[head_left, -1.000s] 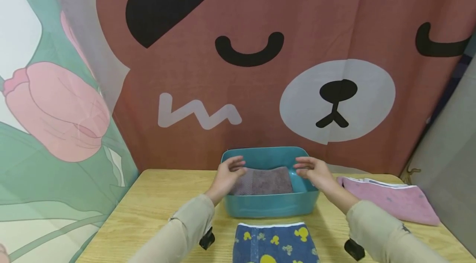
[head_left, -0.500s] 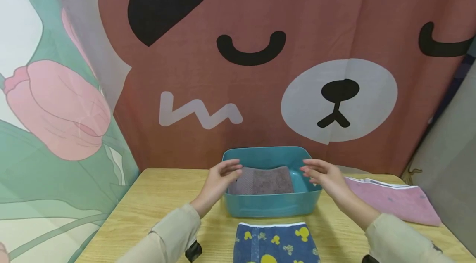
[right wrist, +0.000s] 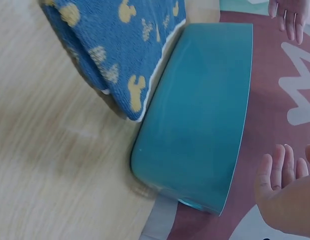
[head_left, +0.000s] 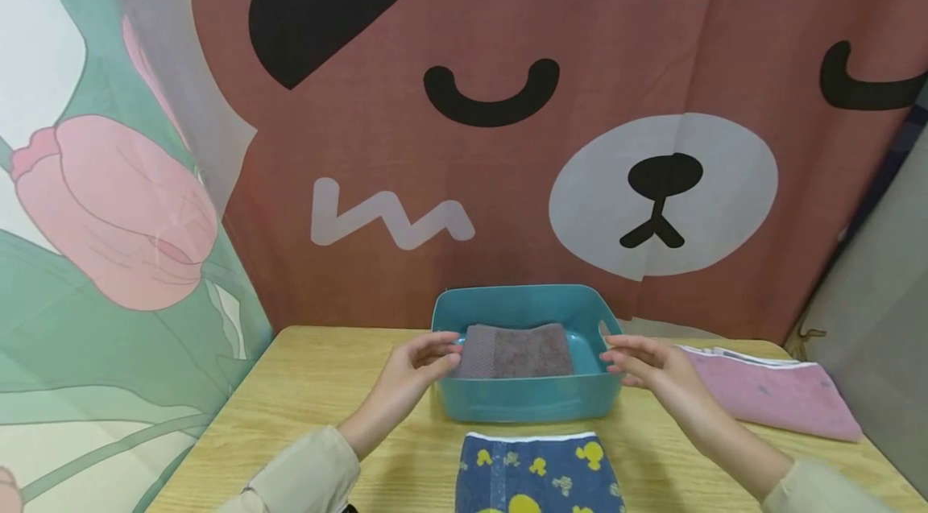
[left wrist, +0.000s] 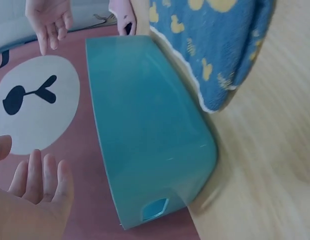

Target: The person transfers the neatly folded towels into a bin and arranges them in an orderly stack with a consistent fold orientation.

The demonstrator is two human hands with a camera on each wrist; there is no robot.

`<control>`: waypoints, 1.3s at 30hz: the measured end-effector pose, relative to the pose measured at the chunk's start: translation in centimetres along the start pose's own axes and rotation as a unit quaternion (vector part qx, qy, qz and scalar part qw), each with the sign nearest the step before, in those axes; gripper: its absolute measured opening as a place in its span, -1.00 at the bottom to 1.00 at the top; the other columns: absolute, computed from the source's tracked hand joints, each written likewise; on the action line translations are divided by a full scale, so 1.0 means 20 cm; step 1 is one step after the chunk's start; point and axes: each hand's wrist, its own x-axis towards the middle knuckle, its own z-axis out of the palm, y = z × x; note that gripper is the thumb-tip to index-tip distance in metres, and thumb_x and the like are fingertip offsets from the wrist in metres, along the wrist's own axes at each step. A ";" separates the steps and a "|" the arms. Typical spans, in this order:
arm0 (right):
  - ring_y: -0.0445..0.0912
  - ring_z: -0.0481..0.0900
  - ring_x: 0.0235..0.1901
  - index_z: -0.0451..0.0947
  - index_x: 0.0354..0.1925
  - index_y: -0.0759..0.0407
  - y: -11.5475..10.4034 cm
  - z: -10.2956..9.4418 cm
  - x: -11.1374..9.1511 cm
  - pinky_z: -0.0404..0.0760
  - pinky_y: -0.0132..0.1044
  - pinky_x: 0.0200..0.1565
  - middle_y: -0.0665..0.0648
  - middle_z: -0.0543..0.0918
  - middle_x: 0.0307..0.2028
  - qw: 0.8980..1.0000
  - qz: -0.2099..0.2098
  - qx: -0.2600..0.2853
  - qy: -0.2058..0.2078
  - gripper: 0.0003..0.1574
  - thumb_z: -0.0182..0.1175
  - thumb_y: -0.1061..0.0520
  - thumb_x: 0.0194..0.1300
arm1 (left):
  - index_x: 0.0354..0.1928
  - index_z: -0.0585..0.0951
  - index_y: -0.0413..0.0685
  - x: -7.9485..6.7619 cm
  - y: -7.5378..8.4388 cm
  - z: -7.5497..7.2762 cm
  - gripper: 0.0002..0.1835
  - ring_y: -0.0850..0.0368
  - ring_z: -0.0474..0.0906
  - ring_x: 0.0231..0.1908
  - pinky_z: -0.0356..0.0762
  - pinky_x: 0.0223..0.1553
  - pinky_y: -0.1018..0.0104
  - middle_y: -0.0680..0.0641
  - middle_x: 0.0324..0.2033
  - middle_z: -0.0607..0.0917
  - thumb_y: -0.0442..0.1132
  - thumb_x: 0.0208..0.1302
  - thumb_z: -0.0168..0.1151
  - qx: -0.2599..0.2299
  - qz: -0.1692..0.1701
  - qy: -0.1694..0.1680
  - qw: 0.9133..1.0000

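Observation:
A teal plastic basket [head_left: 529, 400] with a handle hole at its end stands at the back of the table. Inside lies a folded grey-purple towel [head_left: 532, 352]. My left hand [head_left: 406, 376] is raised by the basket's left end, fingers loosely bent and holding nothing. By the right end hovers my right hand [head_left: 667, 372], likewise holding nothing, its fingertips close to the rim. In both wrist views the hands appear apart from the basket's wall [left wrist: 145, 120]. A folded blue towel [head_left: 540, 473] with yellow figures lies in front of the basket.
A folded pink towel [head_left: 783, 396] with a white edge lies at the table's right side. The wooden table [head_left: 290, 400] meets a brown bear-print curtain [head_left: 377, 279] behind. A grey surface [head_left: 877, 320] borders the right.
Both hands have moved apart and back toward me, from above the towel inside the basket to beside its two ends. The basket and towels stay about where they were.

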 end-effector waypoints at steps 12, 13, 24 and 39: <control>-0.15 0.64 -0.14 0.35 0.30 0.42 0.04 -0.02 -0.11 0.64 -0.23 -0.07 0.22 0.67 0.02 0.999 0.033 0.012 -0.017 -0.38 0.15 0.06 0.46 | 0.18 0.57 -0.25 -0.15 -0.08 -0.03 -0.58 0.05 0.60 -0.06 0.58 -0.08 0.23 -0.13 -0.03 0.70 -0.16 0.40 0.24 0.006 -0.039 -0.019 0.999; -0.15 0.64 -0.14 0.35 0.31 0.42 0.04 -0.02 -0.12 0.64 -0.22 -0.07 0.21 0.67 0.02 0.999 0.037 0.014 -0.017 -0.38 0.15 0.05 0.46 | 0.18 0.57 -0.25 -0.16 -0.09 -0.03 -0.58 0.05 0.61 -0.07 0.57 -0.10 0.22 -0.12 -0.04 0.70 -0.15 0.39 0.24 0.006 -0.046 -0.021 0.999; -0.11 0.64 -0.14 0.37 0.28 0.44 0.12 -0.01 -0.20 0.64 -0.24 -0.12 0.16 0.69 -0.03 0.997 0.067 0.012 -0.027 -0.40 0.13 0.06 0.47 | 0.14 0.58 -0.30 -0.27 -0.14 -0.02 -0.57 0.09 0.63 -0.12 0.56 -0.16 0.12 -0.07 -0.09 0.70 -0.13 0.37 0.27 0.007 -0.098 -0.071 0.993; -0.06 0.65 -0.15 0.37 0.26 0.50 0.25 0.01 -0.30 0.66 -0.15 -0.13 0.24 0.67 -0.03 0.995 0.086 0.008 -0.041 -0.39 0.12 0.05 0.48 | 0.08 0.57 -0.46 -0.35 -0.25 0.00 -0.63 0.02 0.64 -0.12 0.61 -0.06 0.10 -0.13 -0.14 0.71 -0.32 0.33 0.24 0.011 -0.124 -0.078 0.989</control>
